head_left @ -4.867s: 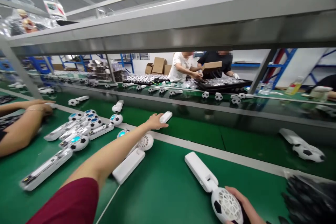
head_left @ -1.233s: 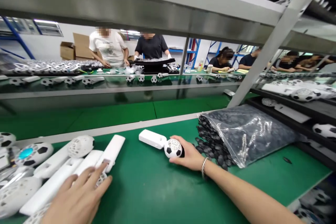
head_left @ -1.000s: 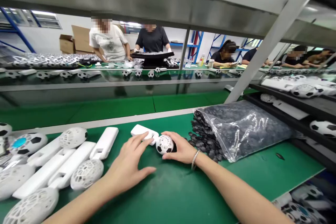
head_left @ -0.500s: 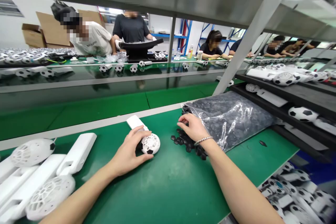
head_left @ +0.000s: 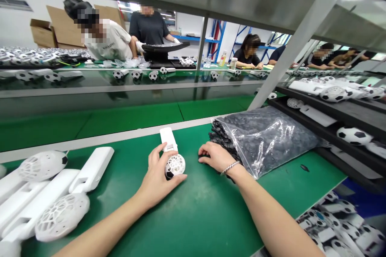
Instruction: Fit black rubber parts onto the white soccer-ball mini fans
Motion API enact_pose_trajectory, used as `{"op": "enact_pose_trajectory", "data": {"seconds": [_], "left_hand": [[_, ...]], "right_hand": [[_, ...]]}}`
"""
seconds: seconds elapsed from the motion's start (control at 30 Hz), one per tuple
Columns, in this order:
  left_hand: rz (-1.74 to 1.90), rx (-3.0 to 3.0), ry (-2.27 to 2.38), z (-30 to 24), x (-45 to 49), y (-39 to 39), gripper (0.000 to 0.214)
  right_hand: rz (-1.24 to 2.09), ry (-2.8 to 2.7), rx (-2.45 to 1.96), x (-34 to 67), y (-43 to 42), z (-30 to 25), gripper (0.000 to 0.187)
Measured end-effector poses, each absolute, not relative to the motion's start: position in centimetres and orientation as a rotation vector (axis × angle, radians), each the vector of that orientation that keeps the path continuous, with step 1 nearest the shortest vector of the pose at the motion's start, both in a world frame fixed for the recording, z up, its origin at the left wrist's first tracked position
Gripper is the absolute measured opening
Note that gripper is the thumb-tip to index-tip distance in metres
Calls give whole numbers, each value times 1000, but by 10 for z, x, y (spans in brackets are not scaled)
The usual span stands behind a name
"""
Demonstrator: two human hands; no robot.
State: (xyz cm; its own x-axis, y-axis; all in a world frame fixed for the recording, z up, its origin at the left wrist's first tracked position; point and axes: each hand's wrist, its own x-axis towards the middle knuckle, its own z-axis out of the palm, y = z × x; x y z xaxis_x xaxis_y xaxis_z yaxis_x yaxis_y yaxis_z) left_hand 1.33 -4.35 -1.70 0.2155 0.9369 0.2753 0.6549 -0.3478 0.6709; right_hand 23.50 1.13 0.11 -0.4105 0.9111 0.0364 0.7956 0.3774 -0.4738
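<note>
My left hand [head_left: 159, 174] is wrapped round the round head of a white handheld fan [head_left: 175, 165], thumb on the near side and fingers on the far side. The fan lies on the green table with its handle pointing away; its head has a football pattern with black patches. To the right, my right hand [head_left: 215, 156] is low over the table with its fingers curled together. Whatever is between those fingertips is too small or hidden to make out. Just behind that hand, small black pieces [head_left: 221, 134] spill from the mouth of a clear plastic bag [head_left: 271, 136].
Several white fan bodies [head_left: 57, 192] lie at the left. One loose black piece [head_left: 304, 167] is right of the bag. Black trays [head_left: 319, 122] with fans stand at right, by a slanted metal post [head_left: 289, 56]. More fans fill a bin [head_left: 340, 225] below. Co-workers sit across the conveyor [head_left: 144, 108].
My right hand has moved slightly left and down from the black pieces, its fingers curled closer. The fan's handle has swung to point more straight away, my left hand still round its head.
</note>
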Motion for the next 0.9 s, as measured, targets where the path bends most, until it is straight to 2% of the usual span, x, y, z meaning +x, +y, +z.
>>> {"op": "enact_pose_trajectory", "data": {"seconds": [0.07, 0.33, 0.47, 0.67, 0.9], "left_hand": [[953, 2015, 1534, -19, 15, -45, 52], [851, 1976, 1202, -12, 7, -41, 53], [859, 1989, 1189, -14, 6, -40, 55], [873, 2005, 1148, -14, 7, -40, 55], [899, 2024, 1114, -16, 7, -39, 62]], "right_hand": [[571, -2346, -1494, 235, 12, -1, 13], [644, -2361, -1400, 229, 8, 1, 11], [632, -2331, -1165, 221, 0, 11, 7], [628, -2362, -819, 208, -17, 17, 16], [441, -2475, -623, 195, -26, 6, 17]]}}
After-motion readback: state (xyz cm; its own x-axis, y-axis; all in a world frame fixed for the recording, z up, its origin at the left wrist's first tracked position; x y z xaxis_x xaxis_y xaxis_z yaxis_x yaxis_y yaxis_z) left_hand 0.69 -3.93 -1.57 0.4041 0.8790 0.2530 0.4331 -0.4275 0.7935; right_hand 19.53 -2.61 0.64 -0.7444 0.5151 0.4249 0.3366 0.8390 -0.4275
